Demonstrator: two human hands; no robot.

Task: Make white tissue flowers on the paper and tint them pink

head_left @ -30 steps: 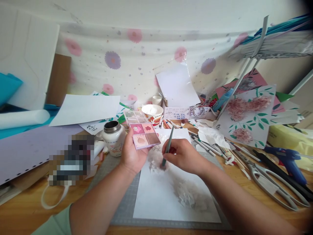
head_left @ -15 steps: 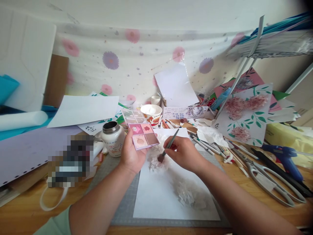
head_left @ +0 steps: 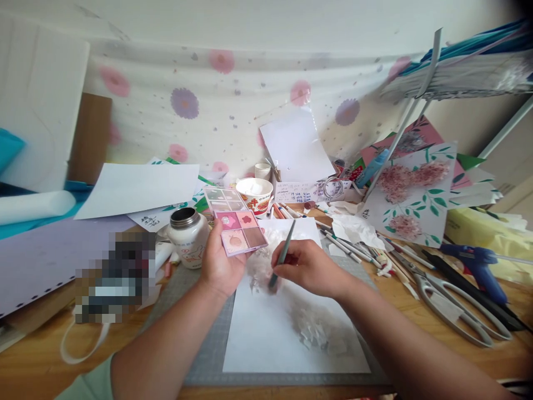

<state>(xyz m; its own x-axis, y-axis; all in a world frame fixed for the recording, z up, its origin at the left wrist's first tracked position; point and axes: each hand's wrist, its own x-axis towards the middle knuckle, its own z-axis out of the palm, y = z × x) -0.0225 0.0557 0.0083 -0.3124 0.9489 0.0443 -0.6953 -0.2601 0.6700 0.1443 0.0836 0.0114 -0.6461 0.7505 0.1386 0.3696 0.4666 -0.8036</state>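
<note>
My left hand [head_left: 225,264] holds an opened makeup palette [head_left: 242,232] with four pans in pink, peach and brown, its lid tilted up behind. Pinched in the fingers of my right hand [head_left: 308,266] is a dark-handled makeup brush [head_left: 285,253]. Its bristles point down at an upper white, ruffled paper flower [head_left: 259,268] on a white sheet [head_left: 258,344]; whether they touch it I cannot tell. A second ruffled flower [head_left: 318,333], shaded grey-brown, lies lower on the same sheet. Under the sheet is a grey cutting mat [head_left: 200,347].
Left of the palette stands a white jar [head_left: 187,239] with a metal neck. A paper bowl [head_left: 255,194] is behind it. At right lie large scissors [head_left: 453,311], a blue glue gun [head_left: 478,266], several pens [head_left: 341,247] and a finished flower picture [head_left: 416,194].
The brush and my right hand have shifted slightly down, and the brush handle stands more upright. My left hand still holds the palette in nearly the same place. The whole view moved a little.
</note>
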